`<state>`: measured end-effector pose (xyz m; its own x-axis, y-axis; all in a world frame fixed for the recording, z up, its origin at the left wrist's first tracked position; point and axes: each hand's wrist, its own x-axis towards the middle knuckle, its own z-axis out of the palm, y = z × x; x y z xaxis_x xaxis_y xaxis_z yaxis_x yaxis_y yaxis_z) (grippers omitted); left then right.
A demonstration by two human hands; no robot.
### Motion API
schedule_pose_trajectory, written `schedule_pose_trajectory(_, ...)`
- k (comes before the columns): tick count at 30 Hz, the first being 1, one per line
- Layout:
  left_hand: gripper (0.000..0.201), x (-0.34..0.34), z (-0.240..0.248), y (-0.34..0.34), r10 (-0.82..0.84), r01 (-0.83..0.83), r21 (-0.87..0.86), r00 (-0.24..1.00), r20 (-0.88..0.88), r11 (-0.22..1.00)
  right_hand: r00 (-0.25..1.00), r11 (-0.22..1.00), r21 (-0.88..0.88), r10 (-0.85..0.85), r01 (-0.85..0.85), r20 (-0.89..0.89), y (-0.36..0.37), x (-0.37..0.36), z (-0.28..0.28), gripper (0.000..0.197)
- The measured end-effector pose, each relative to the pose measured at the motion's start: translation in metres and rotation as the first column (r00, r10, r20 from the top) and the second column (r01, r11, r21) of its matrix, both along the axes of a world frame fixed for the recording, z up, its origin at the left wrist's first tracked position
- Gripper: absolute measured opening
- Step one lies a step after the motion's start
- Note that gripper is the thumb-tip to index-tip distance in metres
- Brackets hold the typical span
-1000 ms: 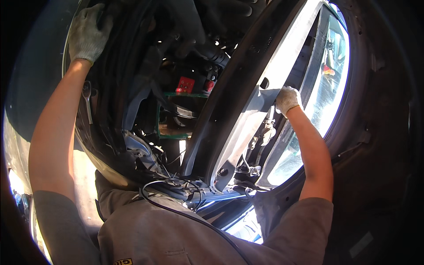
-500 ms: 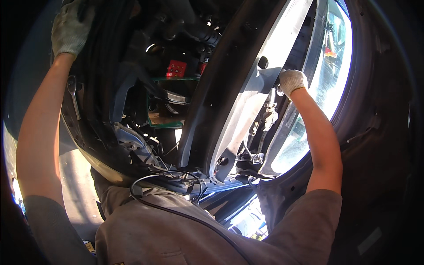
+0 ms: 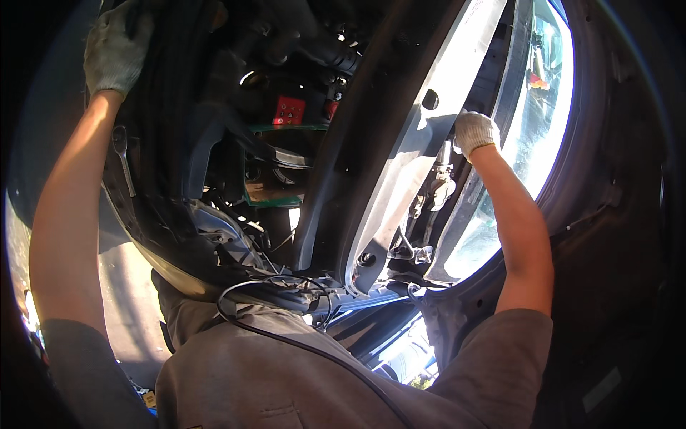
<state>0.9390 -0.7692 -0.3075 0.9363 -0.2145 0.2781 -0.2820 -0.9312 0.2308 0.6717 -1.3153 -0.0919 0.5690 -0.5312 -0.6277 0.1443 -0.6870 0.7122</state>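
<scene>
My left hand, in a pale knit glove, rests on the dark body edge of a vehicle at the upper left. Its fingers look stretched out along the edge, the tips lost in shadow. Below it a silver ratchet wrench lies on the dark rim, apart from the hand. On the right, my gloved right hand is closed in the gap between a pale metal panel and the windshield. Metal linkage parts sit just below this fist. What its fingers grip is hidden.
A red block and a green-edged box sit deep in the engine bay. Across my front loops a black cable. The dark raised hood stands close on the right.
The view has shifted slightly, so the bay parts sit a little farther right. Both hands keep their places on the vehicle.
</scene>
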Motion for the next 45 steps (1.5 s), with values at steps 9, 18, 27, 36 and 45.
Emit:
schedule_pose_trajectory(9,0.047,-0.006,0.006,-0.003,0.047,-0.046,0.056,0.999,-0.015,0.997,0.998,0.995,-0.087,-0.056,0.055,-0.007,0.015,0.006,0.002,0.043)
schedule_pose_trajectory(18,0.034,0.002,-0.003,0.01,-0.234,0.169,0.455,0.968,0.091,0.874,0.99,0.989,-0.064,0.126,-0.13,-0.066,0.0,-0.005,-0.002,0.035)
schedule_pose_trajectory(27,0.051,-0.004,0.003,-0.002,0.023,-0.023,0.006,1.0,0.008,1.0,0.997,0.994,-0.085,-0.078,0.075,-0.03,0.0,0.008,-0.005,0.035)
schedule_pose_trajectory(36,0.054,-0.004,0.007,-0.003,0.025,-0.026,-0.019,0.999,-0.02,0.999,0.997,0.996,-0.072,-0.052,0.048,-0.063,0.007,0.005,-0.001,0.046)
schedule_pose_trajectory(45,0.053,-0.007,0.015,-0.007,0.022,-0.022,-0.007,1.0,-0.016,1.0,0.996,0.999,-0.023,0.042,-0.044,-0.084,0.0,-0.002,0.003,0.044)
